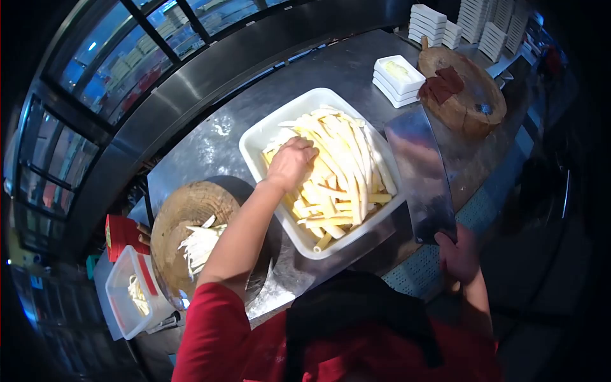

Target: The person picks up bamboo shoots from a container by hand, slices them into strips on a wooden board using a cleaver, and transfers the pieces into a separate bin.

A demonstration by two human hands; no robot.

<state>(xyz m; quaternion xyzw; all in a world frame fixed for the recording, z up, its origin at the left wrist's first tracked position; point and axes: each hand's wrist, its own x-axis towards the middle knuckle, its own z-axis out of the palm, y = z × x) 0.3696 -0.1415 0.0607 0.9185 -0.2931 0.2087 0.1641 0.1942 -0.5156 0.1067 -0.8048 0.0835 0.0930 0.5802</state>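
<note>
A white plastic tub (251,149) on the steel counter holds long pale yellow-white stalks (347,149); some shorter ones look like hollow tubes. Inside the tub, my left hand (293,162) is curled closed over the stalks, its fingertips partly hidden among them. My right hand (459,256) grips a broad cleaver (420,172) by its handle, the blade standing out just right of the tub. To the left, sliced white strips (207,245) lie on a round wooden chopping block (175,219), partly covered by my left arm.
Beyond the cleaver, a dark red cloth (443,84) lies on a second wooden block (474,105). Stacked white dishes (400,79) stand beside it, with more stacks (428,24) behind. A clear container (124,312) and red box (121,235) sit at left, below windows (121,57).
</note>
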